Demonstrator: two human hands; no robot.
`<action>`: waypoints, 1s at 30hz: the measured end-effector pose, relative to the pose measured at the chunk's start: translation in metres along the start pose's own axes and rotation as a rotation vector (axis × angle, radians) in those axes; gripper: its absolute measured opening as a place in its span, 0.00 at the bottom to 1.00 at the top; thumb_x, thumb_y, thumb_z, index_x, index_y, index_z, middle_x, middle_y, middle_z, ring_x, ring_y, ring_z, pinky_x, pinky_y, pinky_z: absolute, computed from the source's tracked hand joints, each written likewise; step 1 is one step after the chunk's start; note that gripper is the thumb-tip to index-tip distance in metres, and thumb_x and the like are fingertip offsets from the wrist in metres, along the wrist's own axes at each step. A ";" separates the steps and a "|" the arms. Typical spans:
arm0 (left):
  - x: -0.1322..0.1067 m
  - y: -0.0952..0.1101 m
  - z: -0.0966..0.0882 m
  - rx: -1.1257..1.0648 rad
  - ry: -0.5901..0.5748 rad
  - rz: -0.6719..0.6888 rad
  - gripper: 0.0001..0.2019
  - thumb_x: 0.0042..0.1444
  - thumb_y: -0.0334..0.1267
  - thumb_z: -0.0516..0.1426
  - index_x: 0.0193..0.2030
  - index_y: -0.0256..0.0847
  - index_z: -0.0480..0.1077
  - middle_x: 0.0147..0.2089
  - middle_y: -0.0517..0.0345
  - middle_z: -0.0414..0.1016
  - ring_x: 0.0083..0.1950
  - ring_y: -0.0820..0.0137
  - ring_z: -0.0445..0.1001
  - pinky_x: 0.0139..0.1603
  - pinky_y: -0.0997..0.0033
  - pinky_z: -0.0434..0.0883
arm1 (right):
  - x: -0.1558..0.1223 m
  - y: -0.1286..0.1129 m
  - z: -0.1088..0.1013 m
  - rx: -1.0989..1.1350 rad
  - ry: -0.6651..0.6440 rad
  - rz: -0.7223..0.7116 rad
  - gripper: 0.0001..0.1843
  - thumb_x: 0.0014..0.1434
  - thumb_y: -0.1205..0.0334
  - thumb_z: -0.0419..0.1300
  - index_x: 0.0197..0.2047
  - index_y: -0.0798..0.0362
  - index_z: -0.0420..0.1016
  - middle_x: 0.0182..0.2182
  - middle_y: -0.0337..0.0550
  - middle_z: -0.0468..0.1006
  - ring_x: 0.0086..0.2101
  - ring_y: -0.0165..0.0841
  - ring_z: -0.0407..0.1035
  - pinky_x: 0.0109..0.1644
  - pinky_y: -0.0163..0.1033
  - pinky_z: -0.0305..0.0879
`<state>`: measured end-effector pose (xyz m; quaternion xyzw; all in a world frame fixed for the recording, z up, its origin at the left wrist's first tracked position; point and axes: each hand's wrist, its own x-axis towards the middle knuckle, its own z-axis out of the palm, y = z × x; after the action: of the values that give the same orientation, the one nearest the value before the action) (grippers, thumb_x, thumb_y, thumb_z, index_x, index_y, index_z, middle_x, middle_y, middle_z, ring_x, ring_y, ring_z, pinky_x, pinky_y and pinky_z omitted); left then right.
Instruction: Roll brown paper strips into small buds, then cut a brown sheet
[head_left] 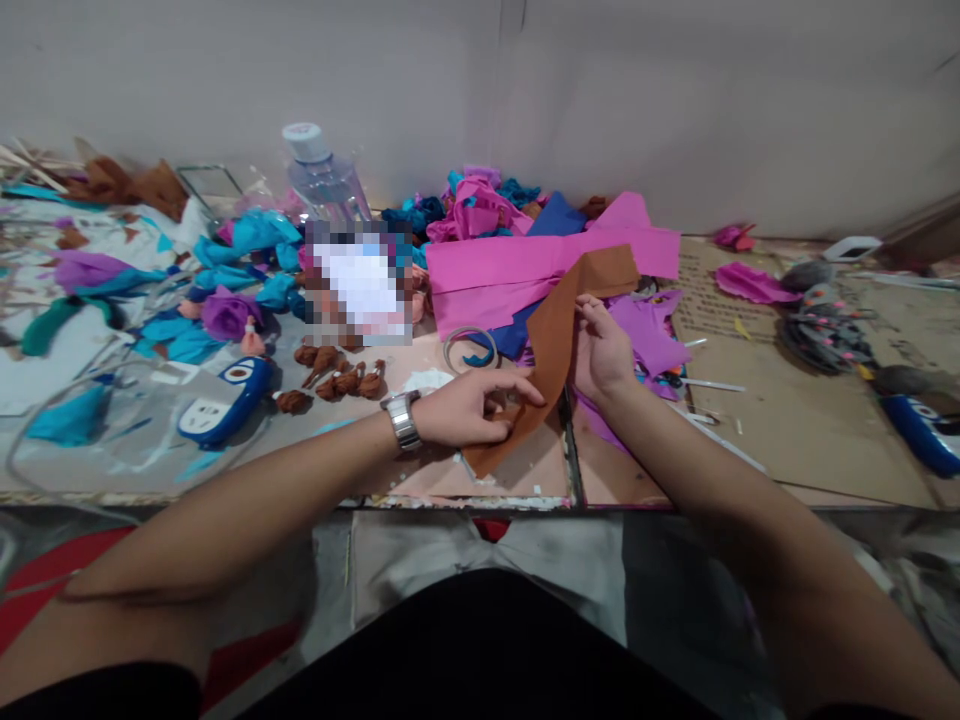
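A long strip of brown crepe paper (553, 340) slants across the middle of the table, lifted and curved between my two hands. My left hand (476, 405), with a metal watch at its wrist, pinches the strip near its lower end. Higher up, my right hand (602, 350) grips the strip's right edge between thumb and fingers. Behind the strip lie pink crepe paper sheets (487, 275) and a purple piece (651, 335). A roll of tape (471, 350) rests just beyond my left hand. Small twisted brown paper pieces (349, 382) sit left of it.
A clear bottle with a white cap (326, 175) stands at the back. A blue-and-white power socket (225, 403) and its cable lie at left, among blue paper pieces. Cardboard (810, 430) covers the right side, holding a dark dish (825, 335) of small items.
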<state>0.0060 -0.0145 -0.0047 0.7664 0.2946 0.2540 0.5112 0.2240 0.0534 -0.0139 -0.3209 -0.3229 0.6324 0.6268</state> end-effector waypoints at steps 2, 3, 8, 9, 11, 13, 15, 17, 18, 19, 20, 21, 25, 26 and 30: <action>0.000 0.001 0.000 -0.013 -0.040 -0.017 0.24 0.47 0.24 0.59 0.53 0.39 0.78 0.51 0.51 0.81 0.40 0.71 0.76 0.36 0.74 0.70 | 0.001 -0.002 0.000 0.014 -0.019 0.079 0.19 0.51 0.50 0.73 0.39 0.45 0.69 0.33 0.34 0.79 0.41 0.38 0.76 0.46 0.44 0.76; 0.000 0.001 0.001 -0.033 -0.063 -0.025 0.23 0.48 0.24 0.59 0.52 0.39 0.77 0.49 0.52 0.81 0.39 0.72 0.75 0.36 0.75 0.69 | 0.001 -0.003 0.001 0.012 -0.044 0.118 0.20 0.51 0.47 0.72 0.39 0.45 0.69 0.33 0.35 0.79 0.41 0.40 0.77 0.45 0.46 0.76; 0.000 0.002 0.001 -0.119 -0.130 -0.065 0.18 0.51 0.27 0.61 0.50 0.38 0.75 0.47 0.53 0.79 0.37 0.74 0.73 0.33 0.77 0.67 | -0.004 -0.008 0.003 -0.042 -0.180 0.214 0.20 0.52 0.46 0.73 0.38 0.46 0.70 0.31 0.36 0.78 0.37 0.39 0.75 0.38 0.43 0.73; 0.000 0.002 0.001 -0.108 -0.125 -0.058 0.17 0.52 0.29 0.62 0.50 0.38 0.75 0.46 0.53 0.79 0.36 0.74 0.73 0.33 0.76 0.67 | -0.006 -0.009 0.004 -0.049 -0.188 0.215 0.19 0.52 0.49 0.74 0.39 0.46 0.70 0.32 0.35 0.78 0.35 0.35 0.74 0.36 0.40 0.71; 0.001 0.003 -0.001 -0.061 -0.094 -0.018 0.13 0.56 0.33 0.63 0.49 0.38 0.75 0.43 0.54 0.78 0.36 0.74 0.72 0.36 0.74 0.69 | -0.008 -0.010 0.005 -0.049 -0.200 0.211 0.20 0.50 0.58 0.76 0.42 0.46 0.72 0.34 0.32 0.78 0.31 0.29 0.70 0.31 0.34 0.66; 0.002 0.003 -0.003 -0.018 -0.032 0.016 0.11 0.59 0.38 0.64 0.46 0.37 0.76 0.41 0.54 0.78 0.39 0.71 0.74 0.40 0.72 0.70 | -0.010 -0.011 0.005 -0.042 -0.223 0.226 0.22 0.49 0.61 0.76 0.44 0.46 0.72 0.38 0.32 0.80 0.30 0.26 0.69 0.26 0.31 0.61; 0.002 0.001 -0.003 -0.018 0.032 0.014 0.10 0.60 0.40 0.64 0.43 0.36 0.76 0.40 0.54 0.78 0.38 0.71 0.74 0.41 0.71 0.71 | -0.011 -0.010 0.005 -0.041 -0.249 0.249 0.23 0.51 0.57 0.76 0.45 0.45 0.72 0.42 0.35 0.81 0.31 0.27 0.70 0.24 0.30 0.58; 0.002 -0.002 -0.003 -0.033 0.069 0.001 0.10 0.60 0.41 0.65 0.40 0.36 0.75 0.38 0.55 0.77 0.36 0.71 0.73 0.39 0.72 0.70 | -0.012 -0.008 0.005 -0.065 -0.258 0.256 0.23 0.53 0.50 0.75 0.46 0.45 0.72 0.41 0.36 0.81 0.33 0.29 0.72 0.24 0.31 0.59; 0.002 -0.003 -0.003 -0.039 0.073 -0.001 0.10 0.59 0.41 0.65 0.39 0.36 0.75 0.36 0.56 0.76 0.36 0.72 0.73 0.38 0.72 0.70 | -0.013 -0.007 0.005 -0.084 -0.258 0.257 0.23 0.53 0.48 0.75 0.46 0.45 0.72 0.40 0.36 0.80 0.33 0.30 0.72 0.24 0.32 0.61; 0.002 -0.004 -0.002 -0.042 0.067 0.000 0.10 0.59 0.42 0.66 0.38 0.36 0.76 0.36 0.56 0.76 0.35 0.72 0.73 0.38 0.72 0.70 | -0.014 -0.006 0.006 -0.106 -0.256 0.258 0.23 0.53 0.46 0.75 0.45 0.45 0.73 0.38 0.36 0.80 0.33 0.30 0.72 0.26 0.33 0.63; 0.002 -0.005 -0.002 -0.042 0.055 0.002 0.10 0.59 0.42 0.66 0.38 0.36 0.76 0.35 0.56 0.77 0.35 0.72 0.73 0.38 0.72 0.70 | -0.015 -0.004 0.008 -0.128 -0.254 0.258 0.23 0.52 0.45 0.76 0.43 0.46 0.73 0.37 0.36 0.79 0.33 0.31 0.72 0.28 0.34 0.66; 0.002 -0.006 -0.001 -0.042 0.046 0.006 0.10 0.59 0.42 0.66 0.38 0.36 0.76 0.35 0.55 0.77 0.35 0.71 0.73 0.38 0.72 0.70 | -0.017 -0.003 0.010 -0.144 -0.254 0.256 0.24 0.51 0.45 0.76 0.42 0.46 0.73 0.36 0.36 0.79 0.33 0.31 0.72 0.32 0.36 0.69; 0.001 -0.005 0.001 -0.048 0.016 0.027 0.09 0.59 0.42 0.66 0.38 0.37 0.77 0.36 0.53 0.80 0.36 0.70 0.76 0.40 0.71 0.72 | -0.023 -0.001 0.016 -0.218 -0.250 0.251 0.27 0.45 0.47 0.81 0.39 0.47 0.72 0.34 0.34 0.77 0.34 0.30 0.72 0.36 0.34 0.71; 0.001 -0.005 0.001 -0.050 0.020 0.033 0.09 0.59 0.41 0.65 0.38 0.37 0.77 0.36 0.53 0.80 0.36 0.69 0.77 0.40 0.71 0.73 | -0.024 -0.001 0.016 -0.245 -0.250 0.251 0.27 0.44 0.49 0.81 0.39 0.47 0.73 0.34 0.33 0.77 0.33 0.29 0.71 0.34 0.33 0.69; 0.003 -0.003 0.000 0.001 0.084 0.083 0.05 0.61 0.37 0.63 0.39 0.38 0.78 0.38 0.53 0.81 0.40 0.69 0.78 0.45 0.69 0.74 | -0.026 0.000 0.012 -0.360 -0.315 0.270 0.24 0.45 0.52 0.81 0.40 0.49 0.75 0.29 0.32 0.74 0.25 0.25 0.64 0.25 0.31 0.56</action>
<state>0.0074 -0.0118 -0.0078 0.7670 0.2839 0.3070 0.4867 0.2142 0.0273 -0.0071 -0.3650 -0.4780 0.6847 0.4116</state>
